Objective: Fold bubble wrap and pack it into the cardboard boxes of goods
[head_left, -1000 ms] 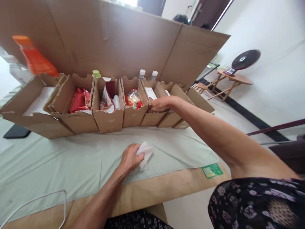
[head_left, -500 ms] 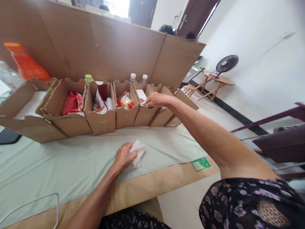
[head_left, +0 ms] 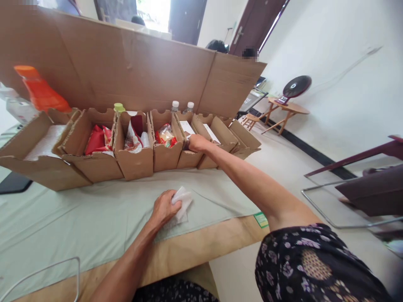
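Note:
My left hand (head_left: pixel 166 206) rests on the green cloth near the table's front edge, its fingers closed on a crumpled sheet of bubble wrap (head_left: pixel 184 200). My right hand (head_left: pixel 198 143) reaches into a narrow cardboard box (head_left: pixel 189 158) right of the middle of the row. Its fingers are bent together beside a white card (head_left: pixel 185 127) standing in that box; the fingertips are partly hidden, and what they grip cannot be made out. Another white card (head_left: pixel 211 134) sits in the box to the right. Left of my right hand, a clear and red snack packet (head_left: pixel 166 135) lies in its own box.
Other boxes hold red packets (head_left: pixel 99 138), a patterned packet (head_left: pixel 132 138) and bubble wrap (head_left: pixel 45 142). A tall cardboard panel (head_left: pixel 138 71) stands behind them, with an orange bottle (head_left: pixel 44 90) at left. A green packet (head_left: pixel 261 219) lies on the table edge, and a cable (head_left: pixel 47 266) at front left.
My right hand has moved slightly left and lower, deeper into the box with the white card. My left hand keeps its hold on the bubble wrap. The view has shifted a little.

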